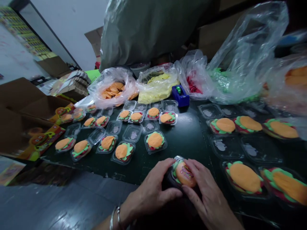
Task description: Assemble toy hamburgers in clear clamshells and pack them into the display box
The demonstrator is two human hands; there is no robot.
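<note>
Well beyond the held toy burger (184, 174), blue tape dispenser (183, 99), plastic bags (242, 68)

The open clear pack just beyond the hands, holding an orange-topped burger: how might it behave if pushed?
The pack would likely slide rather than roll, given its squarish outline. Its thin-looking clear plastic suggests a light shell that may flex. The burger might shift, since the lid lies open behind it.

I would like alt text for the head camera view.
Left hand and right hand hold a clear plastic box with an orange-topped burger shape inside. The dark green table carries open clear boxes of similar shapes; behind are translucent plastic bags of coloured pieces.
</note>
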